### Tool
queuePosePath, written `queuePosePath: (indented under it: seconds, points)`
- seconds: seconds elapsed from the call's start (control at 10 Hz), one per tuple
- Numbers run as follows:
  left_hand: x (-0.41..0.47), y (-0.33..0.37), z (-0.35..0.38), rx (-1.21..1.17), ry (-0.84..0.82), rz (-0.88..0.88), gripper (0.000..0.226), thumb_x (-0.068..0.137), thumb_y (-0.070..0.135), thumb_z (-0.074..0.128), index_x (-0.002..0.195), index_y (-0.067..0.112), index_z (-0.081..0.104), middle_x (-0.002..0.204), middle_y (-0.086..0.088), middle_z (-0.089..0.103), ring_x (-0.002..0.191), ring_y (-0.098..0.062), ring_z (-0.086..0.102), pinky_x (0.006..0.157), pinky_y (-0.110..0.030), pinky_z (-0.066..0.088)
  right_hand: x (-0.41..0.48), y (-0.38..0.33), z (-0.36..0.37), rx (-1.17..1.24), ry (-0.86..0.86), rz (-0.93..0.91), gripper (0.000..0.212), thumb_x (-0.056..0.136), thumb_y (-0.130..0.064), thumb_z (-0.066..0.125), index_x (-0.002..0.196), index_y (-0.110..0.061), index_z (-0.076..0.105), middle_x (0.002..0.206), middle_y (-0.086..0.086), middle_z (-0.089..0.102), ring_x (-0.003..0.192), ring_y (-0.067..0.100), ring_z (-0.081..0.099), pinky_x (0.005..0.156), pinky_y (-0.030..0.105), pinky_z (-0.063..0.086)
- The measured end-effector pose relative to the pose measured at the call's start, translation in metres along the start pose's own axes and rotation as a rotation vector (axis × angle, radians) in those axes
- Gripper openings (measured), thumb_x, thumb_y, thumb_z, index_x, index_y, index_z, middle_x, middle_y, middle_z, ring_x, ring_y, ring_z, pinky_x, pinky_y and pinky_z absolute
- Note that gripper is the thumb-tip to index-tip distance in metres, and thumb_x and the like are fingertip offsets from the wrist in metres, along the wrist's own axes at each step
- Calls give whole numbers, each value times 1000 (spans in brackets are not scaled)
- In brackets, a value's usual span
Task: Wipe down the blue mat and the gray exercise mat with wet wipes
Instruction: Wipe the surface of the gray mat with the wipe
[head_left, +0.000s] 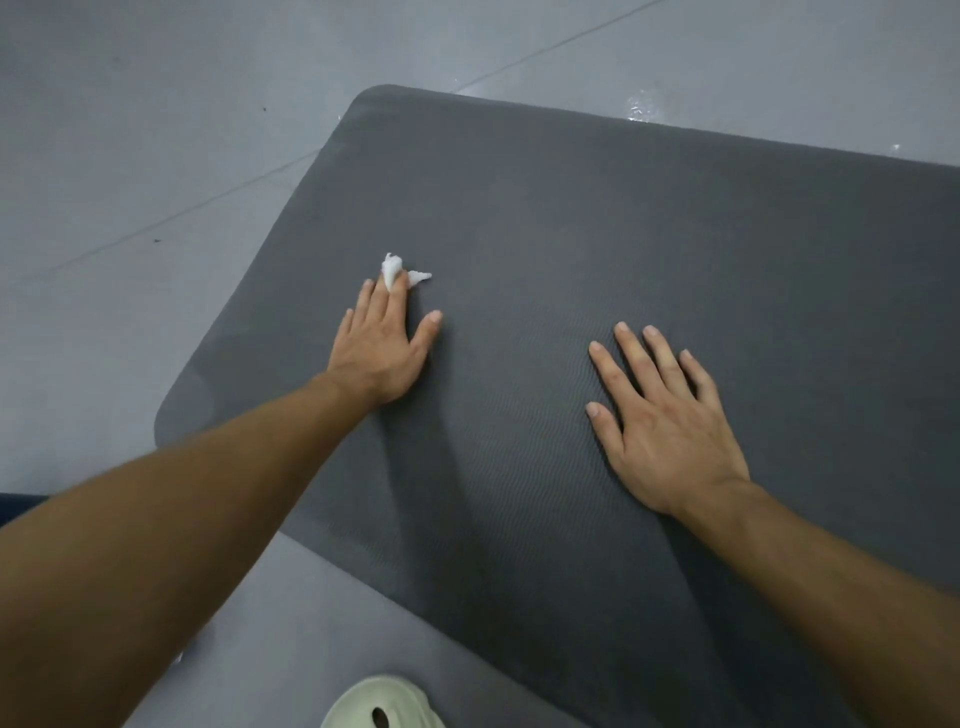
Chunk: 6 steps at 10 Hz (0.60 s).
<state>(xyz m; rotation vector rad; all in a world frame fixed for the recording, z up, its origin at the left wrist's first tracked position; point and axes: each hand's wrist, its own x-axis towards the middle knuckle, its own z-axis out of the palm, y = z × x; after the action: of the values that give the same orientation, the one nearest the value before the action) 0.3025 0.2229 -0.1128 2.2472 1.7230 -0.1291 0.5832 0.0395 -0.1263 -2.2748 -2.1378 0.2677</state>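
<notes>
The gray exercise mat (597, 234) lies flat on the floor and fills most of the view, its ribbed surface showing darker damp streaks. My left hand (384, 348) lies palm down on the mat near its left part, fingers straight, pressing a small crumpled white wet wipe (397, 270) under the fingertips; the wipe sticks out past the fingers. My right hand (670, 421) rests flat on the mat to the right, fingers spread, holding nothing. The blue mat is barely seen: only a dark blue sliver (18, 506) shows at the left edge.
Gray tiled floor (156, 130) surrounds the mat at the back and left. A pale green slipper (384, 704) sits on the floor at the bottom edge. A shiny wet spot (641, 106) lies just beyond the mat's far edge.
</notes>
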Motion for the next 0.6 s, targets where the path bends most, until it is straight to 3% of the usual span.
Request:
queuePosePath:
  seconds: [0.2,0.3,0.4,0.5,0.6]
  points:
    - [-43,52,21,90,-46,438,78,102,61,26,166,25,0,174,3,-6,160,-18,-8,129,-46,9,0,0,-1,5,10,6,67,105,-54,16,166,-26,20,173,4,14,160,25,9,128,48,13]
    - [-73,59,26,242,-116,712,75,107,59,26,167,21,3,174,0,-5,159,-18,-12,130,-44,3,1,-1,0,0,7,12,67,104,-54,17,166,-27,19,174,3,13,160,24,9,128,48,12]
    - [-92,46,28,336,-162,878,74,108,59,27,166,19,4,174,0,-5,160,-17,-10,129,-41,-2,0,0,0,-5,9,10,67,105,-54,16,166,-27,18,174,3,11,161,24,7,128,47,12]
    - [-84,18,24,249,-88,692,71,108,59,21,166,19,14,173,0,6,160,-15,-2,129,-45,7,0,0,0,-8,3,9,67,105,-54,15,166,-27,17,174,3,11,161,25,7,129,47,11]
    - [-66,-14,15,164,-38,411,72,104,64,14,166,29,5,173,7,5,159,-9,-4,128,-49,10,-1,0,0,-8,3,3,67,105,-54,15,166,-26,17,174,4,12,161,25,7,128,48,12]
